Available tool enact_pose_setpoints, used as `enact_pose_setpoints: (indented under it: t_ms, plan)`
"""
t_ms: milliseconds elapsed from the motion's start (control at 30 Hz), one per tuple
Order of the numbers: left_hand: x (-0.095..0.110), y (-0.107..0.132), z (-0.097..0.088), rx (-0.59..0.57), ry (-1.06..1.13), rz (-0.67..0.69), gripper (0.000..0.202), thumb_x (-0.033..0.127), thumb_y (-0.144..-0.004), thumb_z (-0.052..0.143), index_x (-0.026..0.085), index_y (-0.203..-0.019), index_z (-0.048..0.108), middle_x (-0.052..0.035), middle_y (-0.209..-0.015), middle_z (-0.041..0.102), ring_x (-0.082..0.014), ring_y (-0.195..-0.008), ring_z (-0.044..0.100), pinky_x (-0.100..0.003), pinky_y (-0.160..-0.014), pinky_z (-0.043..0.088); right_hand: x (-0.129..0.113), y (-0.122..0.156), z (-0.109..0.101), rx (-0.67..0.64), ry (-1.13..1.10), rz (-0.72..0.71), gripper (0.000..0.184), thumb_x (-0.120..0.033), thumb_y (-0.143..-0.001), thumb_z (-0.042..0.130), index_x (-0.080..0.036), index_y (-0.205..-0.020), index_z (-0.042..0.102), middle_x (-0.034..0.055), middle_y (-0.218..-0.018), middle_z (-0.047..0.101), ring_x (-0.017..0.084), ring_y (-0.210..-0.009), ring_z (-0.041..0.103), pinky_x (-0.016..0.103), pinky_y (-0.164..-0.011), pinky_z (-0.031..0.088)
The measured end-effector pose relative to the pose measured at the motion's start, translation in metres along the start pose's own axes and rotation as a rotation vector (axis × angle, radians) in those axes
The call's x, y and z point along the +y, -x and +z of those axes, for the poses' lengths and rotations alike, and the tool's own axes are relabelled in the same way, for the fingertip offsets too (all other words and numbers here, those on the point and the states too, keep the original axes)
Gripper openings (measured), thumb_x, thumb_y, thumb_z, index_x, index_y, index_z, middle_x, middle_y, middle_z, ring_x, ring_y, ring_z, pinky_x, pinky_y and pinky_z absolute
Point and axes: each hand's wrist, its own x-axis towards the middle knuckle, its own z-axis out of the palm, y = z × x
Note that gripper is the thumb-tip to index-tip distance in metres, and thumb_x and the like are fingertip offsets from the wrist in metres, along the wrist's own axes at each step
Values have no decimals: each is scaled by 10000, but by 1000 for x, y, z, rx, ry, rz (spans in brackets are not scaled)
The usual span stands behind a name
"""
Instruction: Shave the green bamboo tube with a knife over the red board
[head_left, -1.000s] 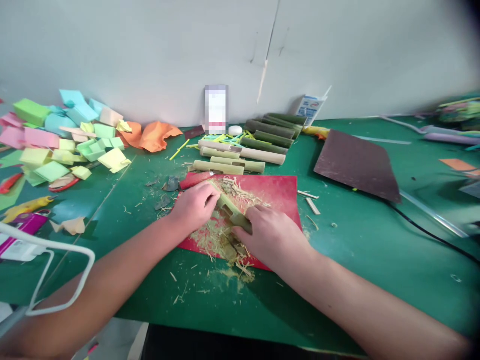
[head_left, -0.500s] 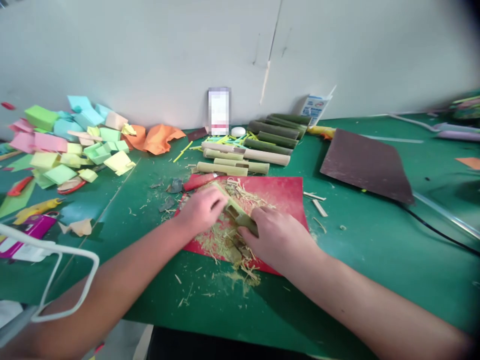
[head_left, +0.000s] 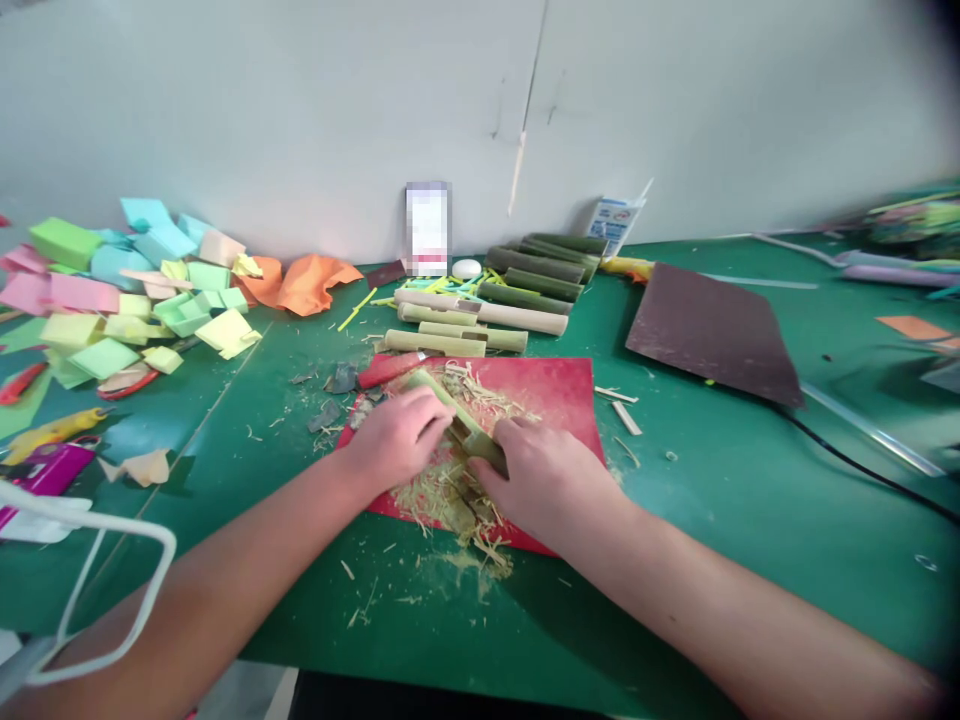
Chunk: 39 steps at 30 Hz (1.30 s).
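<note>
A bamboo tube with a notch cut in its side lies slanted above the red sheet. My right hand is wrapped round its nearer end. Closed and curled, my left hand is at the notch on the tube's left side; whatever its fingers pinch is hidden. Pale shavings and dust cover much of the sheet under both hands. A red-handled tool rests at the sheet's far left corner, just beyond my left hand.
Several cut bamboo tubes lie in a row behind the sheet. Folded coloured papers pile up at the left. A dark brown board is at the right, with a black cable near it. A white frame juts in at lower left.
My left hand has slid nearer to me along the tube, toward the notch. My right hand keeps its grip. The whole view has shifted slightly.
</note>
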Motion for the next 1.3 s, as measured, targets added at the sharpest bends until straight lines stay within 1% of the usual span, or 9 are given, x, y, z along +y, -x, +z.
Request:
enact_pose_setpoints:
  t_ms: [133, 233, 300, 633, 700, 800, 933, 1067, 1300]
  plan:
    - [3, -1, -2, 99, -32, -92, 189, 199, -876, 484, 150, -701, 538, -27, -709, 554, -129, -664, 518, -262, -655, 430, 1, 0, 1, -5, -6, 21, 230, -396, -805, 476, -190, -775, 575, 87, -748, 606, 234, -674, 585, 317, -521, 342]
    - [13, 0, 0, -16, 4, -52, 164, 202, -873, 490, 150, -728, 547, -28, -732, 564, -129, -681, 536, -256, -651, 439, 3, -1, 2, 10, -10, 16, 231, -405, -800, 477, -198, -757, 569, 82, -744, 606, 231, -665, 582, 314, -508, 321]
    - [17, 0, 2, -34, 21, -33, 148, 202, -872, 493, 152, -746, 553, -29, -748, 574, -131, -698, 549, -259, -658, 448, 4, -2, 3, 20, -6, 19, 235, -414, -797, 476, -202, -741, 562, 77, -730, 605, 224, -644, 575, 312, -497, 303]
    - [-7, -4, 1, 142, 48, -98, 104, 191, -860, 509, 160, -808, 593, -52, -830, 638, -172, -820, 603, -314, -766, 480, 6, -1, 2, 69, -24, -3, 209, -384, -789, 474, -202, -704, 533, 46, -675, 583, 173, -575, 527, 291, -483, 255]
    - [-5, -5, -3, 226, 70, -144, 101, 205, -853, 525, 160, -817, 608, -54, -851, 651, -166, -824, 607, -302, -775, 478, 7, -2, 1, 92, -73, -2, 197, -367, -793, 476, -204, -691, 521, 40, -683, 587, 155, -564, 509, 286, -484, 254]
    - [5, -5, -11, 338, 189, -325, 114, 241, -848, 544, 163, -853, 626, -42, -833, 668, -139, -739, 608, -260, -707, 487, 8, -4, -2, 126, -201, 33, 216, -386, -804, 480, -209, -684, 507, 19, -652, 583, 136, -537, 479, 280, -483, 261]
    - [26, -3, -19, 357, 399, -493, 126, 260, -835, 566, 153, -810, 628, -31, -763, 660, -107, -602, 567, -218, -570, 466, 9, -7, -1, 97, -517, 51, 218, -403, -822, 478, -207, -768, 557, 8, -663, 600, 126, -544, 494, 265, -487, 315]
    - [35, 1, -17, 322, 447, -462, 123, 267, -833, 575, 161, -838, 637, -21, -759, 638, -94, -589, 536, -212, -547, 446, 10, -10, 5, 70, -712, 31, 219, -373, -798, 518, -195, -900, 594, 26, -777, 645, 128, -600, 542, 258, -528, 378]
    - [24, 2, -15, 324, 380, -439, 92, 252, -830, 580, 172, -827, 626, 5, -688, 608, -103, -591, 546, -233, -576, 475, 13, -9, 5, 157, -698, 71, 238, -368, -780, 517, -201, -942, 570, 27, -807, 650, 138, -616, 583, 274, -558, 424]
